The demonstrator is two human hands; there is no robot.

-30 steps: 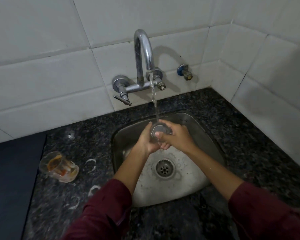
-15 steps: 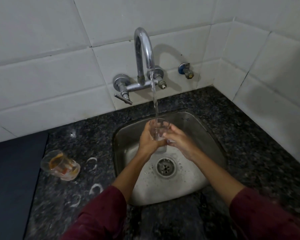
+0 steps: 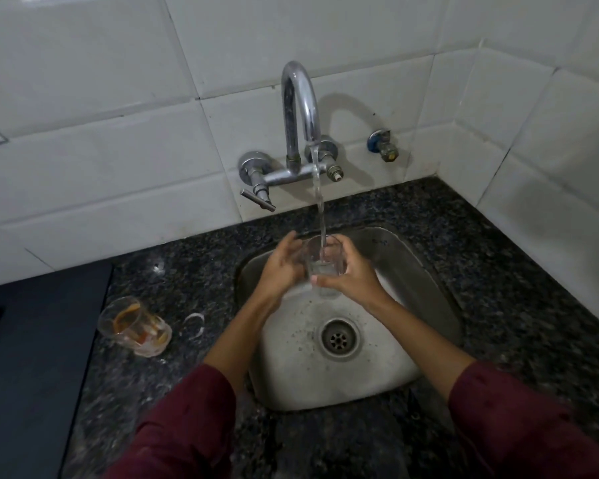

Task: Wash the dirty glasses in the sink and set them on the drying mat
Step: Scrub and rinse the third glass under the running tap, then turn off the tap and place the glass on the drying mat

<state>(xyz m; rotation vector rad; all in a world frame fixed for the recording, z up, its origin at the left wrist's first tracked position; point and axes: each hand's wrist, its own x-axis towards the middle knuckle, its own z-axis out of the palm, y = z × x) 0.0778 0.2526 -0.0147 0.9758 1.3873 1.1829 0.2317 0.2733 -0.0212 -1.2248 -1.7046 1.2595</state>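
A clear glass [image 3: 324,261] stands upright over the steel sink [image 3: 429,271], under the running stream from the chrome tap [image 3: 300,108]. Water collects in its bottom. My left hand [image 3: 281,267] cups its left side and my right hand [image 3: 351,271] wraps its right side and base. A second glass [image 3: 134,326], smeared with orange residue, lies on its side on the dark granite counter left of the sink. The dark drying mat [image 3: 32,357] covers the counter at the far left.
The drain [image 3: 338,338] sits in the sink's middle below my hands. A tap lever [image 3: 256,199] sticks out to the left and a small valve [image 3: 382,146] is on the wall to the right. White tiled walls meet in a corner at right. Wet rings [image 3: 194,323] mark the counter.
The glass was tipped with its mouth toward me and rubbed between both hands; now it is upright under the stream and filling. Both hands stay on it.
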